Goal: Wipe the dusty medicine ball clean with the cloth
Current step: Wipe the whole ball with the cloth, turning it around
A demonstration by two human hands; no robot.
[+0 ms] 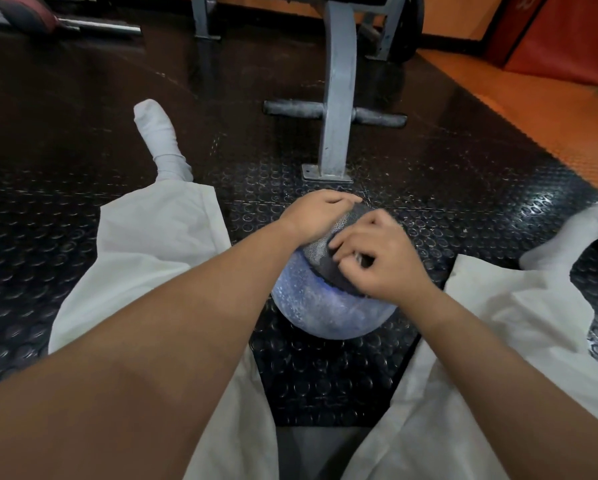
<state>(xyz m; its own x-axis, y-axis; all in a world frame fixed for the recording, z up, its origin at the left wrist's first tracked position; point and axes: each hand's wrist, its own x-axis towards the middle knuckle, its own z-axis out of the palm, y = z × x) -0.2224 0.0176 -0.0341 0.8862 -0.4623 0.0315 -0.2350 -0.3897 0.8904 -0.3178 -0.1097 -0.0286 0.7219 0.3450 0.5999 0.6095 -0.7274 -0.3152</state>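
The medicine ball [318,306] sits on the black studded floor between my spread legs. Its lower half is blue under pale dust, and a grey textured panel shows near the top. My left hand [314,213] lies palm down over the ball's far top side and holds it. My right hand [377,258] is on the near top right, fingers curled and pinching a dark cloth [339,275] pressed flat against the ball. Most of the cloth is hidden under that hand.
A grey bench post [339,98] with a crossbar and a bolted foot plate [327,174] stands just beyond the ball. A barbell [96,27] lies at the far left. Orange flooring [533,109] and a red pad [564,39] are at the right. My white-trousered legs flank the ball.
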